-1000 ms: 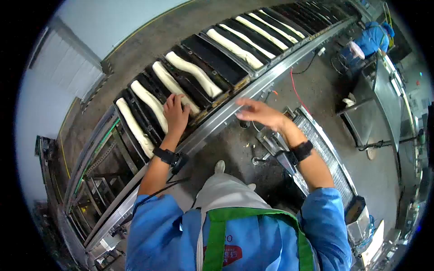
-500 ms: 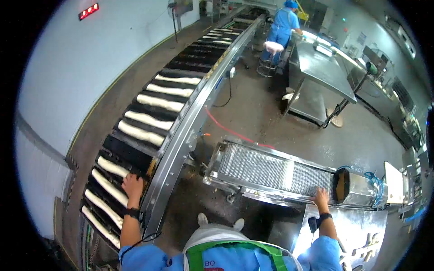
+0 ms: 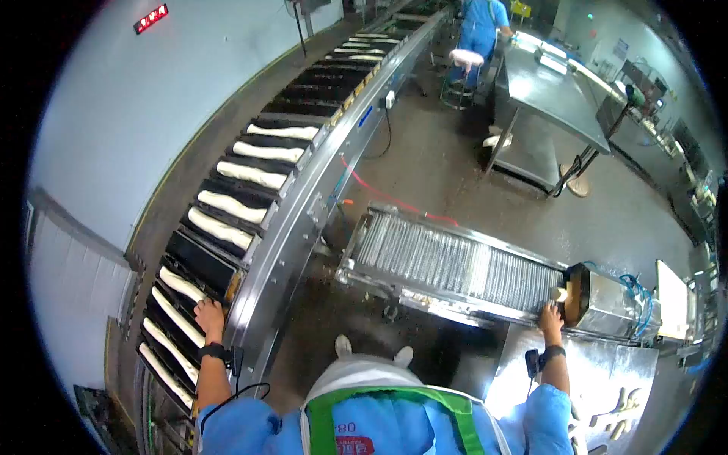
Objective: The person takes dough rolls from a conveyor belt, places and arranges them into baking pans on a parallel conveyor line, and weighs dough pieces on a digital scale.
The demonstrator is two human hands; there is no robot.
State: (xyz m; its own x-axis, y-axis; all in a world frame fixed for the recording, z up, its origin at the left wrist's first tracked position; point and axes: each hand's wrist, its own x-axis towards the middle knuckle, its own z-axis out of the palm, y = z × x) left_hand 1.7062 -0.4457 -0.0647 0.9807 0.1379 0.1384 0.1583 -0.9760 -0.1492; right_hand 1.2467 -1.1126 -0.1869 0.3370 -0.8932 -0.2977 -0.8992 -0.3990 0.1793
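Note:
My left hand [image 3: 209, 317] is at the right end of a long pale dough strip [image 3: 180, 284] lying in a black tray on the long conveyor. Its fingers curl over that end. Several more strips, such as this dough strip [image 3: 171, 345], lie in the nearer trays. To the right, my right hand [image 3: 551, 318] rests at the near edge of the short mesh conveyor [image 3: 455, 262], fingers extended. A small dough end [image 3: 559, 293] pokes out of the metal housing [image 3: 607, 303], close to or touching those fingertips. Both wrists wear black bands.
The long conveyor's metal side rail [image 3: 303, 205] runs away to the far top. Dough pieces [image 3: 626, 406] lie on a steel table [image 3: 523, 364] at lower right. A co-worker [image 3: 479, 30] stands beyond a stool [image 3: 465, 58] and a steel workbench [image 3: 553, 114].
A dough end has appeared at the mesh conveyor's right end. My right hand has shifted from over the belt towards it. My left hand remains at the dough strip's end, slightly lower.

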